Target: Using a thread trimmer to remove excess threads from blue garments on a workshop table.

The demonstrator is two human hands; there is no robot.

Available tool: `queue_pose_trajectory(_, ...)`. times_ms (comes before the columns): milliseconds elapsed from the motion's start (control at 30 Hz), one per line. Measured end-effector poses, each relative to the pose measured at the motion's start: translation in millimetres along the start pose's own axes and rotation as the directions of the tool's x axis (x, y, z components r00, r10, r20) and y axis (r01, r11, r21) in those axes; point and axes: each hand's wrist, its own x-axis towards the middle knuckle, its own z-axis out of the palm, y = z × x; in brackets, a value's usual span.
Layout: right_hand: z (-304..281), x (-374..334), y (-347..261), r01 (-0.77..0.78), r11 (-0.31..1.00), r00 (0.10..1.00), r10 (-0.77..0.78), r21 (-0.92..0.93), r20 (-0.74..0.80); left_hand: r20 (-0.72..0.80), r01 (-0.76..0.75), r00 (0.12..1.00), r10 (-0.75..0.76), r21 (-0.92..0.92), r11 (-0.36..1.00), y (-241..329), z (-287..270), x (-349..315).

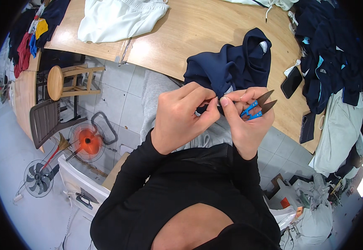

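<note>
A navy blue garment (215,66) lies bunched on the near edge of the wooden table, and part of it hangs toward my lap. My left hand (185,114) pinches its near end between thumb and forefinger. Close against it, my right hand (248,121) grips the same end with thumb and forefinger. Tucked in the right palm is a pair of blue-handled thread snips (254,110), blades apart and pointing up to the right. The exact spot under the fingertips is mostly hidden.
White garments (121,21) rest on the far side of the wooden table (177,37). At right are a black phone (292,82) and a heap of navy clothes (331,54). A wooden stool (55,83), a chair (44,123) and fans (87,141) stand at left.
</note>
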Motion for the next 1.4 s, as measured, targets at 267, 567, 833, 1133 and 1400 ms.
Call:
queue_pose_trajectory(267, -6, 4, 6, -0.129, 0.978, 0.992, 0.124, 0.163, 0.038, 0.051, 0.054, 0.997, -0.049, -0.088, 0.995, -3, -1, 5)
queue_pose_trajectory(567, -10, 10, -2, -0.474, 0.723, 0.877, 0.438, 0.503, 0.198, 0.272, 0.377, 0.923, -0.271, -0.505, 0.776, -18, -2, 1)
queue_pose_trajectory(833, -12, 12, 7, -0.568, 0.544, 0.808, 0.512, 0.617, 0.292, 0.4, 0.542, 0.84, -0.367, -0.654, 0.527, -23, 0, 1)
queue_pose_trajectory(1133, -10, 10, 7, -0.468, 0.657, 0.869, 0.464, 0.591, 0.172, 0.266, 0.397, 0.915, -0.303, -0.727, 0.56, -31, 1, -4)
queue_pose_trajectory(1400, -7, 7, 4, -0.369, 0.806, 0.926, 0.36, 0.463, 0.112, 0.214, 0.325, 0.945, -0.249, -0.716, 0.618, -22, 3, -3)
